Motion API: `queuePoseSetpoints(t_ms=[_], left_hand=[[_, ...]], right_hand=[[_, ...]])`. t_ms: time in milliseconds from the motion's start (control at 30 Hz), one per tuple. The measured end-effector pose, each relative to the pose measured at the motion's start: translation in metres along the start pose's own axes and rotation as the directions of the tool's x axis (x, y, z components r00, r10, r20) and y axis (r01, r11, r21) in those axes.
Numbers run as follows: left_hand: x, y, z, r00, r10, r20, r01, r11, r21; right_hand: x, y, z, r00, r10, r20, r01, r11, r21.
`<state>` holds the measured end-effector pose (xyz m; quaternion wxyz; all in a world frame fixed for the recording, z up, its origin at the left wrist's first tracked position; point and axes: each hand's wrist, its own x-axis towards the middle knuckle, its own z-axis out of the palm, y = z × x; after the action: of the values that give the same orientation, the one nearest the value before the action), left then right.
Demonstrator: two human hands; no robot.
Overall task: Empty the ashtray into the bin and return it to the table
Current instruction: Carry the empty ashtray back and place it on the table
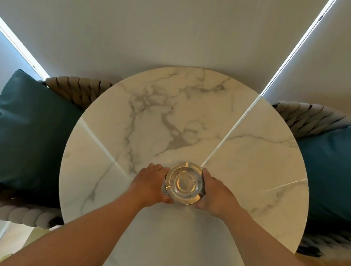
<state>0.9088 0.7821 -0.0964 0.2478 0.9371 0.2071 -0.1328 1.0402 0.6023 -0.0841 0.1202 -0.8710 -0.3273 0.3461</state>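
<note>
Fingers of the left hand (152, 183) and right hand (215, 194) clamp opposite sides of the glass ashtray (185, 182) on the marble tabletop (149, 117). Smooth glass could slip; tilting could spill the few ash specks.

The table (195, 117) top is white marble with grey veining, polished and glossy (window light reflects in it). The ashtray (185, 183) is clear, smooth glass. Both cushions (20, 131) show teal fabric with a slight sheen; chair rims are thick woven rope.
</note>
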Motion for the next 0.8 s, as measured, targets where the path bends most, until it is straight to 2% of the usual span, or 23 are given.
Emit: queuePoseSetpoints(t_ms=[400, 633, 800], left_hand=[[0.056, -0.015, -0.012, 1.0, 0.012, 0.007, -0.012, 0.994, 0.105], [0.063, -0.017, -0.014, 1.0, 0.004, -0.012, -0.003, 0.998, 0.066], [0.061, -0.019, -0.013, 0.999, -0.004, -0.032, 0.005, 0.999, 0.032]], right_hand=[[0.057, -0.004, -0.019, 0.998, 0.04, 0.047, -0.037, 0.997, -0.063], [0.066, -0.005, -0.015, 0.997, 0.066, 0.033, -0.063, 0.995, -0.077], [0.062, -0.003, -0.013, 0.998, 0.053, 0.017, -0.053, 0.998, -0.017]])
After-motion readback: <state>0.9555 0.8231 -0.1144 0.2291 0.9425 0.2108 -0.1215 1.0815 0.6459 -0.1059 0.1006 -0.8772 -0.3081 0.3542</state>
